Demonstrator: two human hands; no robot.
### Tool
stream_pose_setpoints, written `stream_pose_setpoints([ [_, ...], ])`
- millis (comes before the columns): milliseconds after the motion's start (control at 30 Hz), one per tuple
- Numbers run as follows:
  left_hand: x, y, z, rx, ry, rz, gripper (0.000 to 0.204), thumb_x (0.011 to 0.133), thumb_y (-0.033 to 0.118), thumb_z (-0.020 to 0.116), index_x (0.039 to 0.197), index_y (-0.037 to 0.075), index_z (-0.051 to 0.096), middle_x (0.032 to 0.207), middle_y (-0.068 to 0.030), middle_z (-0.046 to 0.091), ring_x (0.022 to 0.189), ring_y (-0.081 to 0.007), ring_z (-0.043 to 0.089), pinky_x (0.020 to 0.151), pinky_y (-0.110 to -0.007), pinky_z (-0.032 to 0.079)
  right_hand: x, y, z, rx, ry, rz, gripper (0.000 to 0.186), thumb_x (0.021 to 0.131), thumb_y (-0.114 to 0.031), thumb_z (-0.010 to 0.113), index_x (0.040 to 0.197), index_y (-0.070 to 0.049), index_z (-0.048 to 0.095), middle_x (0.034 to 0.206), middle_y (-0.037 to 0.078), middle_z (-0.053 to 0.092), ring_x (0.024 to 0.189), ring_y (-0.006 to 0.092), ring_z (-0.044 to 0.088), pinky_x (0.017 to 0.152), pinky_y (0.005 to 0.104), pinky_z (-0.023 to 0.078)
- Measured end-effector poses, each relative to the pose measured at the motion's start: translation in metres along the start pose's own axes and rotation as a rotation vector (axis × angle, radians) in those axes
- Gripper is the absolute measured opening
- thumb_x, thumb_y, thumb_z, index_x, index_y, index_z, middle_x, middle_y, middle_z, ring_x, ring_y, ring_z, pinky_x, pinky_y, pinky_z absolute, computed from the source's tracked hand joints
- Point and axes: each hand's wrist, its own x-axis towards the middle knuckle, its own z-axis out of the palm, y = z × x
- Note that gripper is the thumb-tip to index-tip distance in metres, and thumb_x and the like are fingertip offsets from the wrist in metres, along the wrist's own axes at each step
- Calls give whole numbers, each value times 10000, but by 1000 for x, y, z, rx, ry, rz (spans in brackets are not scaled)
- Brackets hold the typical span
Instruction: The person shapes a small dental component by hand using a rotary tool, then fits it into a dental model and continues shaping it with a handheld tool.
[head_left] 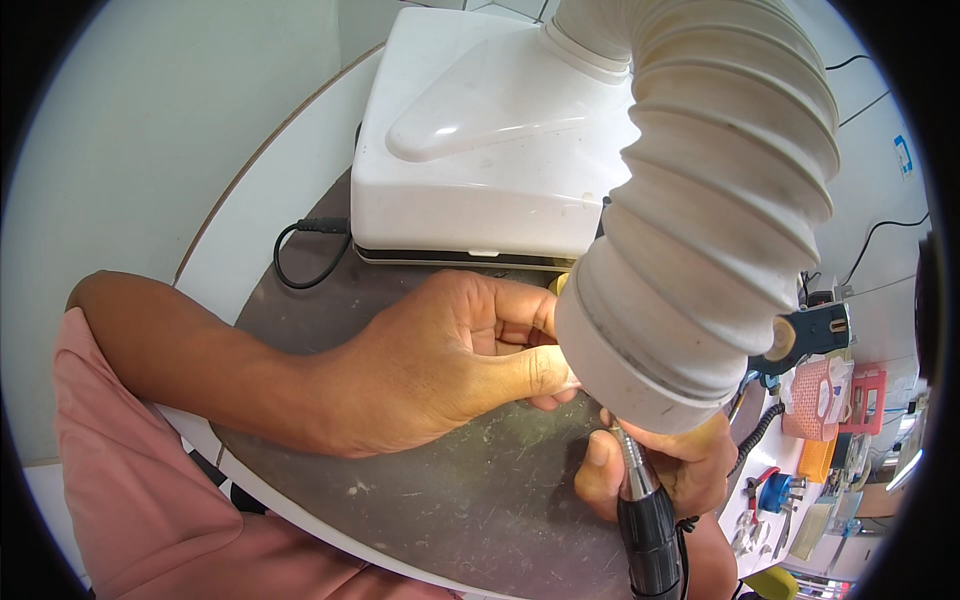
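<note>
The right hand was closed around a rotary handpiece, its thumb against the silver front section and the black body slanting down over the dark grey tabletop, just below the mouth of a white corrugated hose. The left hand was partly curled, thumb and forefinger reaching in beside the hose's rim, which hid part of the fingers; whether they gripped anything could not be told. Beyond it stood a white machine housing.
</note>
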Motion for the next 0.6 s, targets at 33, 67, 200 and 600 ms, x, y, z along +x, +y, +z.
stream_pose_setpoints([
  [33,0,0,0,-7,-3,-3,134,886,42,573,987,-20,635,893,-23,621,789,-77,538,749,-225,457,0,0,-1,-26,-13,-16,291,622,-54,799,878,-85,665,961,141,661,860,285,662,697,319,525],
  [67,0,0,0,-7,-4,-4,134,886,42,573,987,-20,635,893,-23,621,789,-77,538,749,-225,457,1,1,-2,-53,-25,-31,308,626,-57,802,892,-87,649,958,144,661,858,289,662,694,320,526],
  [200,0,-1,0,-6,-3,0,135,892,50,575,993,-18,633,890,-24,620,788,-78,539,752,-226,459,5,-1,-4,-102,-95,-100,336,642,-62,804,916,-91,612,945,150,658,851,295,663,686,323,528],
  [600,-1,3,1,24,4,-27,176,907,71,565,1041,-27,625,909,-29,637,809,-72,551,774,-225,471,7,-2,-2,-82,-106,-125,304,663,-35,775,905,-62,594,909,146,650,844,292,667,682,323,525],
])
